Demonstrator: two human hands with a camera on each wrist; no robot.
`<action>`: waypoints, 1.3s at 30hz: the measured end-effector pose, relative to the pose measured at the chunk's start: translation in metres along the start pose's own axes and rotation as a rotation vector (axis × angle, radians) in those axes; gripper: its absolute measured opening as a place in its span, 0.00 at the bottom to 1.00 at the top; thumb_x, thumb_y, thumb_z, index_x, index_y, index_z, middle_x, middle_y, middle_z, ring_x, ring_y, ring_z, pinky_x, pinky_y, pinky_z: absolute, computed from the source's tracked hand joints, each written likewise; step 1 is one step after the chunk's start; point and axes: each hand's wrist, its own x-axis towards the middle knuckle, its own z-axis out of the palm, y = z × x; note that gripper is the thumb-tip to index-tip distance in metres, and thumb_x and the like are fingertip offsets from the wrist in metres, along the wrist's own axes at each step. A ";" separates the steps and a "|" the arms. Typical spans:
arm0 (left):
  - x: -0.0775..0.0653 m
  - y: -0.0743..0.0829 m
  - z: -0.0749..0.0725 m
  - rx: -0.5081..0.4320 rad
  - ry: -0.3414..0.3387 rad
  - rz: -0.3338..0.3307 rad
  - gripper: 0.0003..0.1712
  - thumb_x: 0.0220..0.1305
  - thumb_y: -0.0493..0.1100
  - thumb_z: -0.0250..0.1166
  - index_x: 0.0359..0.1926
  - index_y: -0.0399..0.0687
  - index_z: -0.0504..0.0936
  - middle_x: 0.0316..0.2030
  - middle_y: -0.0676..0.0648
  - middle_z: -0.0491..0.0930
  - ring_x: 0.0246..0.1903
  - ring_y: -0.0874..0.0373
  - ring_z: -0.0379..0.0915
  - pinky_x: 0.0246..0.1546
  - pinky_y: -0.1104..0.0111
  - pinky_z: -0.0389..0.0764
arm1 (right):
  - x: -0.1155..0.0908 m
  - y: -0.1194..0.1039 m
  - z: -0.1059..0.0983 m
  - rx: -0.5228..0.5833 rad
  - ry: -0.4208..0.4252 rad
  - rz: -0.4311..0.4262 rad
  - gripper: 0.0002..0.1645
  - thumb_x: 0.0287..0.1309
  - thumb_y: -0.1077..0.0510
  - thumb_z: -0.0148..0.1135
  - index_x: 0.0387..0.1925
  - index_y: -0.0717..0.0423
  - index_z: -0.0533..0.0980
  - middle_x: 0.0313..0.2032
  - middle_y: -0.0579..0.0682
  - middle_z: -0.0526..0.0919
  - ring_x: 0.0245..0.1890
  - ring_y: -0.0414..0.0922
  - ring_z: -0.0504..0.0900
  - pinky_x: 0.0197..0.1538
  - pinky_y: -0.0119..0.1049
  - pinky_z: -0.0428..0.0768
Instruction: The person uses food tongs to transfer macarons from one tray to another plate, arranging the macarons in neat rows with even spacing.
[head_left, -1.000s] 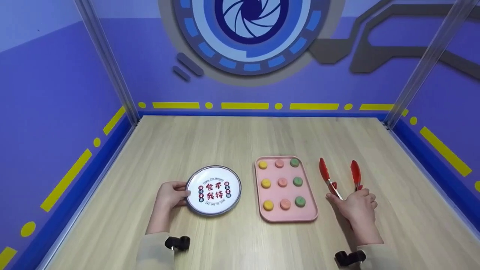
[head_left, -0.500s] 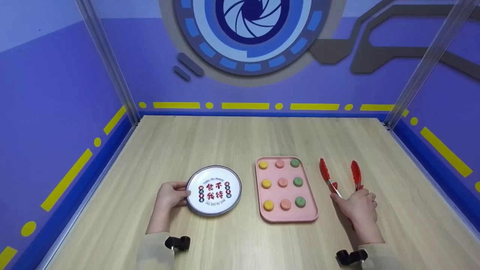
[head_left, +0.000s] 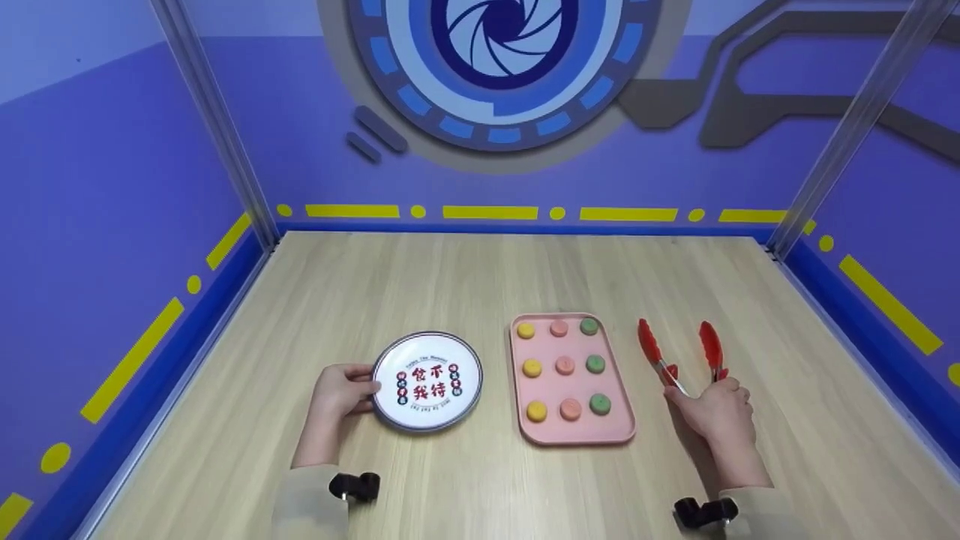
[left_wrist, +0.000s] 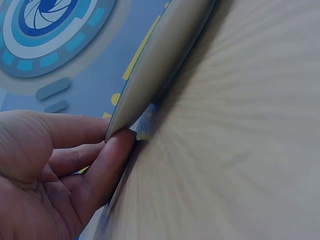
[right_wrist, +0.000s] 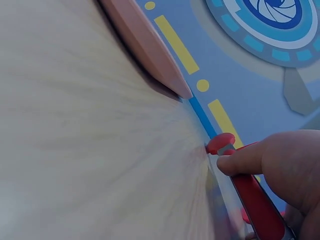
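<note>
Tongs (head_left: 651, 343), red tips, in right hand (head_left: 720, 412), fingers and thumb gripping them; tongs' arms spread, just right of pink tray (head_left: 551, 388). Tray on counter (head_left: 450, 277), holds nine round pieces (head_left: 565, 365), three by three: yellow column, pink column, green column. White plate (head_left: 427, 382), dark rim, red lettering, left of tray; left hand (head_left: 341, 391) pinches its left edge, thumb and fingers.

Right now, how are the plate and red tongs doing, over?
Left fingers pinch plate at its edge. Right fingers grip red tongs, spread open. Nine coloured discs on pink tray between. Nothing seen in the way.
</note>
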 end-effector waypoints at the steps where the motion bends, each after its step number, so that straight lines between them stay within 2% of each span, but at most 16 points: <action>1: 0.000 0.000 0.000 -0.001 -0.002 0.001 0.26 0.62 0.27 0.68 0.62 0.27 0.78 0.53 0.29 0.83 0.29 0.62 0.82 0.30 0.69 0.89 | 0.000 0.000 -0.001 0.004 -0.006 0.002 0.56 0.60 0.37 0.65 0.57 0.87 0.56 0.46 0.79 0.67 0.47 0.72 0.73 0.43 0.59 0.76; 5: 0.000 0.000 0.000 0.005 0.004 0.008 0.25 0.62 0.28 0.68 0.61 0.27 0.78 0.51 0.30 0.84 0.29 0.62 0.82 0.30 0.69 0.89 | 0.001 0.002 -0.006 0.016 -0.033 0.011 0.55 0.61 0.38 0.65 0.57 0.86 0.56 0.45 0.78 0.67 0.40 0.66 0.73 0.38 0.53 0.77; 8: 0.000 0.000 0.001 0.014 0.015 0.008 0.25 0.62 0.28 0.69 0.61 0.28 0.79 0.50 0.31 0.84 0.30 0.60 0.83 0.30 0.70 0.89 | 0.002 0.004 -0.010 0.021 -0.048 0.003 0.54 0.62 0.39 0.64 0.57 0.87 0.55 0.45 0.79 0.68 0.38 0.65 0.75 0.37 0.52 0.78; 13: -0.001 0.001 0.001 0.013 0.018 0.000 0.25 0.63 0.28 0.68 0.61 0.29 0.79 0.50 0.31 0.84 0.30 0.60 0.83 0.31 0.69 0.89 | 0.005 0.006 -0.016 0.036 -0.074 0.011 0.57 0.61 0.36 0.62 0.58 0.87 0.54 0.48 0.80 0.70 0.40 0.63 0.76 0.40 0.53 0.80; 17: 0.000 0.000 0.001 0.005 0.014 -0.006 0.25 0.63 0.28 0.68 0.62 0.28 0.78 0.51 0.30 0.84 0.30 0.60 0.83 0.31 0.69 0.89 | 0.006 0.005 -0.018 0.038 -0.094 0.031 0.64 0.60 0.29 0.61 0.61 0.87 0.53 0.51 0.80 0.71 0.42 0.62 0.75 0.43 0.51 0.80; 21: 0.000 0.000 0.001 -0.001 0.009 -0.009 0.26 0.63 0.28 0.67 0.62 0.28 0.77 0.52 0.30 0.83 0.31 0.60 0.83 0.32 0.69 0.89 | 0.005 0.004 -0.018 0.030 -0.082 0.022 0.70 0.57 0.23 0.61 0.62 0.87 0.54 0.50 0.80 0.72 0.41 0.62 0.76 0.39 0.48 0.79; 25: 0.000 0.000 0.001 -0.001 0.006 -0.014 0.26 0.63 0.28 0.67 0.63 0.28 0.77 0.52 0.31 0.83 0.32 0.60 0.83 0.32 0.69 0.89 | 0.005 0.002 -0.018 0.023 -0.063 -0.005 0.71 0.57 0.22 0.60 0.64 0.87 0.53 0.51 0.80 0.72 0.41 0.62 0.75 0.36 0.44 0.77; 34: 0.000 0.001 0.001 0.006 0.012 -0.022 0.26 0.63 0.28 0.68 0.63 0.29 0.78 0.52 0.31 0.83 0.31 0.60 0.83 0.30 0.70 0.89 | 0.005 0.002 -0.019 0.030 -0.097 -0.047 0.76 0.55 0.19 0.59 0.68 0.86 0.51 0.54 0.80 0.72 0.43 0.61 0.75 0.35 0.42 0.75; 39: -0.001 0.002 0.002 0.002 0.025 -0.030 0.26 0.63 0.28 0.68 0.62 0.30 0.78 0.53 0.31 0.83 0.30 0.61 0.83 0.29 0.71 0.88 | 0.002 0.001 -0.019 0.047 -0.077 -0.110 0.70 0.56 0.21 0.61 0.66 0.83 0.56 0.40 0.69 0.75 0.37 0.57 0.75 0.29 0.38 0.71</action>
